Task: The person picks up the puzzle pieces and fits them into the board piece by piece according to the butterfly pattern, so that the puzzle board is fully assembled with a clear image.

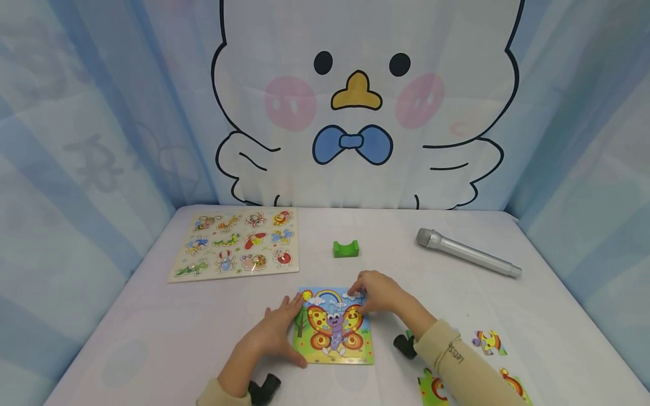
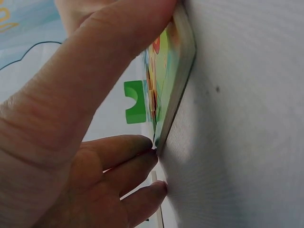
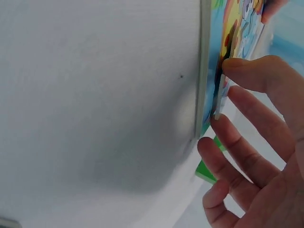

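A square butterfly jigsaw puzzle (image 1: 333,359) lies on the table in the head view, its picture facing up. Along its left edge my left hand (image 1: 269,336) is spread, thumb at the lower left corner and fingertips at the upper left; the left wrist view shows those fingers (image 2: 126,154) nearly straight against the edge. At the upper right corner, my right hand (image 1: 380,294) pinches a thin puzzle piece (image 3: 219,102) between thumb and fingers. That piece stands slightly tilted above the board in the right wrist view, its far part hidden.
Loose puzzle pieces (image 1: 490,342) lie at the right, some partly behind the right sleeve (image 1: 452,355). Behind the puzzle sits a green notched block (image 1: 346,250). A wooden insect board (image 1: 233,276) is at back left, a silver microphone (image 1: 469,254) at back right.
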### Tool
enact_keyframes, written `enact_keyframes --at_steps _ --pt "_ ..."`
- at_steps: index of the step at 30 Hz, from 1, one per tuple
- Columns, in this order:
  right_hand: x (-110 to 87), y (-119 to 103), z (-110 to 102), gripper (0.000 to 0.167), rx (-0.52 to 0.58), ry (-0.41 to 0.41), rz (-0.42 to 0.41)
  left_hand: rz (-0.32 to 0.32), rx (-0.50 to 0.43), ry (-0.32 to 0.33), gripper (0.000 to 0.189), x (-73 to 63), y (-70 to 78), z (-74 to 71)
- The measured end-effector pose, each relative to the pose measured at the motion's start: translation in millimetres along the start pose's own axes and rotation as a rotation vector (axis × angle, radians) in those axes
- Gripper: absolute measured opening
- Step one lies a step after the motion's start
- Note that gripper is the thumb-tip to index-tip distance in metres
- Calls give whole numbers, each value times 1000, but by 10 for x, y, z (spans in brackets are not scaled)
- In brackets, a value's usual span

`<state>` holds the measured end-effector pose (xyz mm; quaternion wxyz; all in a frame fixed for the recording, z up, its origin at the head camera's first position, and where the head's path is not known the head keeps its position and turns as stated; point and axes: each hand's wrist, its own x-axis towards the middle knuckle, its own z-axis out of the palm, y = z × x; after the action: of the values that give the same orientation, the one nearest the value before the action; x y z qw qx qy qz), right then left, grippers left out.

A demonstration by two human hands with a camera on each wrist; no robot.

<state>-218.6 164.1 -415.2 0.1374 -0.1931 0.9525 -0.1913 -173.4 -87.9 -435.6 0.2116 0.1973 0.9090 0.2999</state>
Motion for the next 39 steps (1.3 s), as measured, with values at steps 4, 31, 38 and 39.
enact_keyframes --at_steps 4,31,38,39 --pt "2 5 -1 30 3 -2 6 -1 -3 -4 114 -2 9 -2" --pt "-145 135 -86 38 179 9 -70 2 -5 -13 114 5 -9 -5" --pt "-297 207 -127 43 186 53 -104 4 -8 -12 115 -12 9 -6" --pt "-322 215 -131 44 190 58 -103 5 -7 -12 115 -14 10 -5"
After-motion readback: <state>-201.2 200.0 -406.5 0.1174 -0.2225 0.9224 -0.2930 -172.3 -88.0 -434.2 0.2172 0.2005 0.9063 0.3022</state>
